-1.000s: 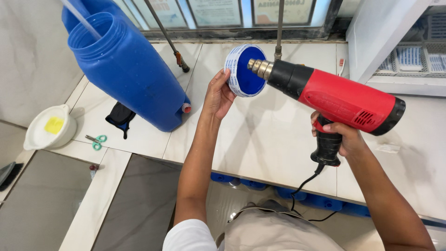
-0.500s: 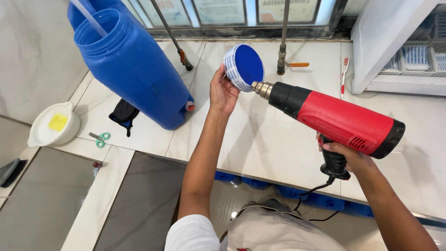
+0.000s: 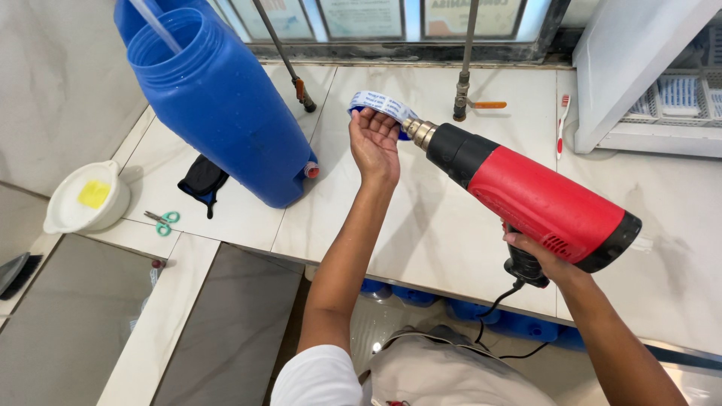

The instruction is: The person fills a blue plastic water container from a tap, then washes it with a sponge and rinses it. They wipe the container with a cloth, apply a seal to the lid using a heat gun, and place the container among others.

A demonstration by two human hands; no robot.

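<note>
near the top centre of the frame the left hand (image 3: 374, 144) holds one blue cap (image 3: 378, 107) with a white printed band, its fingers curled around the cap's rim from below, above the counter (image 3: 421, 225). the right hand (image 3: 543, 259) grips the handle of one red and black heat gun (image 3: 526, 197), fingers wrapped tight; its metal nozzle touches the cap. at the upper left leans one big blue jug (image 3: 218, 101). one white bowl (image 3: 79, 201) and one pair of green scissors (image 3: 163, 222) lie at the left. one toothbrush (image 3: 562, 124) lies at the upper right.
</note>
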